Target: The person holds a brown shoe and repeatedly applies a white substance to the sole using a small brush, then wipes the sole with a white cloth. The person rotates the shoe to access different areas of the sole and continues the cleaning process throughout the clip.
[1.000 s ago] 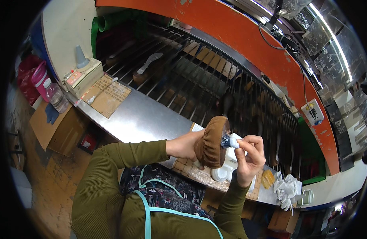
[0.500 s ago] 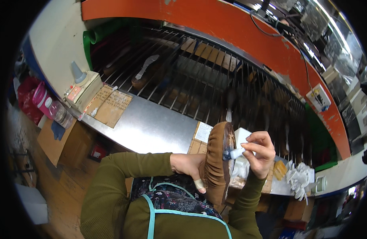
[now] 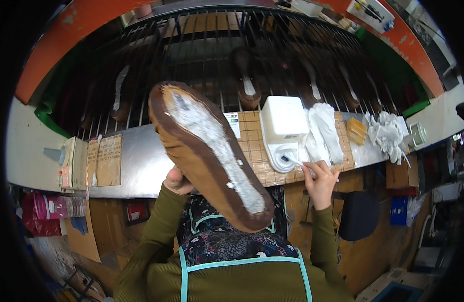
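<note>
With my left hand [image 3: 177, 182] I am holding the brown shoe [image 3: 191, 166] above the near edge of the metal bench [image 3: 133, 183], its sole facing up to me; my other fingers are hiding behind it, so I cannot tell their spread. My right hand [image 3: 320, 183] is pinching the thin white brush [image 3: 296, 160], whose tip is resting in the cup of the white dispenser [image 3: 283, 121]. The dark sole border is looking coated nearly all round, I judge, while the pale middle is staying mostly bare. Whether the border is needing more, I cannot tell. Other shoes [image 3: 249, 93] are lying on the barred rack [image 3: 201, 55].
</note>
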A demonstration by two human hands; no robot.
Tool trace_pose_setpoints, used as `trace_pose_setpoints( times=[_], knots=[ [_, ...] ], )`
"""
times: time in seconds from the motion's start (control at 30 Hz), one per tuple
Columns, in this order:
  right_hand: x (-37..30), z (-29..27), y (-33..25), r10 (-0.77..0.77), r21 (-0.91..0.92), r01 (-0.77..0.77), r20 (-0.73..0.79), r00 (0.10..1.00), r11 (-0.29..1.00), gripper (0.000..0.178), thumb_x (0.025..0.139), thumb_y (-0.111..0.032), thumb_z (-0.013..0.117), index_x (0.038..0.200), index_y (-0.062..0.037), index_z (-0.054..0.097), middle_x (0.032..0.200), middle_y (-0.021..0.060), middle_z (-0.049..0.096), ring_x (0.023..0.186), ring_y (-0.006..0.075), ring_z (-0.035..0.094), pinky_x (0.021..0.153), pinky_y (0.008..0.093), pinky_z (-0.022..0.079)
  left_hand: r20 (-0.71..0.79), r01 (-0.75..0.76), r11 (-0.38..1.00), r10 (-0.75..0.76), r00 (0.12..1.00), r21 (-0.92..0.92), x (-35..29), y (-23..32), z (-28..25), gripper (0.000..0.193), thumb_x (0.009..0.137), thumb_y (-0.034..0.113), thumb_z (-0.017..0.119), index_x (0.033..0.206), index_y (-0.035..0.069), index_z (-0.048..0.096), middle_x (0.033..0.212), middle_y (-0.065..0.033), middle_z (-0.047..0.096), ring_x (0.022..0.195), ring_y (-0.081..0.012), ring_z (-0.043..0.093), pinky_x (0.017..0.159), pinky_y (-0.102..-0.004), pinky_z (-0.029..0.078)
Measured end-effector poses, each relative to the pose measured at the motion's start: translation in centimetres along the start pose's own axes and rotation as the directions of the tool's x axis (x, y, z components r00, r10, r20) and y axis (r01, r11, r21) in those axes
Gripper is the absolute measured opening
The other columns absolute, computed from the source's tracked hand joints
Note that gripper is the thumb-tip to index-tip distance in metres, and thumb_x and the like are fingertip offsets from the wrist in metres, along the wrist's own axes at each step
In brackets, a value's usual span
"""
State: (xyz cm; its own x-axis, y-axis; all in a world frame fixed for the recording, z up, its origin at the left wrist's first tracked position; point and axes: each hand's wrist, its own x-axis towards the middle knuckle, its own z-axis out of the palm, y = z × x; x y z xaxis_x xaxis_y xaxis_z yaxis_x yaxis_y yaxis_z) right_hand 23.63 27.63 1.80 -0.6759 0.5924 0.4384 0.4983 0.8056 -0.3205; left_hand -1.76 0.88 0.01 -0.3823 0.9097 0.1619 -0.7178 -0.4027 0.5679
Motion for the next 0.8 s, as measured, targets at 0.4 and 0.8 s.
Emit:
trace_pose_setpoints(
  times=[0.4, 0.8],
  knots=[
    [0.9, 0.0, 2.0, 0.122, 0.274, -0.146, 0.105, 0.987, 0.951, 0.011, 0.084, -0.016, 0.066, 0.077, -0.0076, 0.069, 0.064, 0.0067, 0.054, 0.056, 0.0189, 0.050, 0.062, 0.0314, 0.032, -0.416, -0.300, 0.940, 0.211, 0.884, -0.161, 4.8, 0.3, 4.7, 0.090, 0.085, 0.075, 0.037, 0.140, 0.004, 0.037, 0.112, -0.0285, 0.058, 0.081, -0.0384, 0.065, 0.071, -0.0477, 0.058],
    [-0.1, 0.5, 2.2, 0.225, 0.756, -0.563, 0.516, 0.827, 0.335, 0.012, 0.089, -0.018, 0.066, 0.089, -0.0059, 0.068, 0.068, -0.0019, 0.058, 0.062, 0.0070, 0.049, 0.060, 0.0222, 0.033, -0.322, 0.058, 0.995, -0.030, 0.946, 0.079, 4.2, -3.7, 2.0, 0.073, 0.086, 0.052, 0.062, 0.137, 0.003, 0.041, 0.129, -0.0135, 0.055, 0.115, -0.0260, 0.055, 0.101, -0.0400, 0.044]
  ],
)
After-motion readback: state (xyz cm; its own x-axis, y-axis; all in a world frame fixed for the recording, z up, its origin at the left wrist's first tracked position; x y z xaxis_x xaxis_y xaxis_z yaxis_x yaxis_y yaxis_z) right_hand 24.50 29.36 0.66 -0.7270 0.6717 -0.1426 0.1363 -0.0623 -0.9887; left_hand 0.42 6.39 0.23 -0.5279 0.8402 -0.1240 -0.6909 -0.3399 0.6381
